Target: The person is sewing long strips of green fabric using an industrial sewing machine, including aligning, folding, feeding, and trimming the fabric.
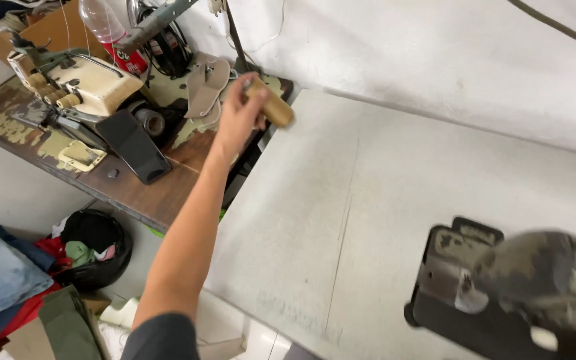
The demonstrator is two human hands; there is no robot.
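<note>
Setting: pale grey cutting table [381, 200] running along a white wall, with an older brown wooden bench [135, 193] butted against its far-left corner.
Left hand: left hand [238, 120] stretched out on a long bare arm, fingers curled around a short tan cylinder [271, 103] (it looks like a wooden or cardboard handle or spool, blurred by motion); the cylinder sits just over the table's far-left corner, beside the bench.
Right hand: not seen anywhere, so I cannot tell whether it is spread, curled or holding something.
On the bench: cream-coloured overlock sewing machine [85, 87] with a dark angled cover, beige fabric pieces [205, 83] near the bench's right end, and a clear plastic bottle [111, 30] with a red label at the back.
On the table: worn dark metal machine base [501, 287] at the near-right edge, paint chipped, cut off by the frame.
Below: black bucket of scraps [98, 247] and a heap of clothes [8, 280] on the floor under the bench.
Doing it well: my judgement is that a firm wrap around the cylinder's middle matters, since the arm is at full reach and the grip is near one end.
Hard to read: the cylinder's far end and exact kind are smeared; the near-right machine is too close and blurred to name surely.
</note>
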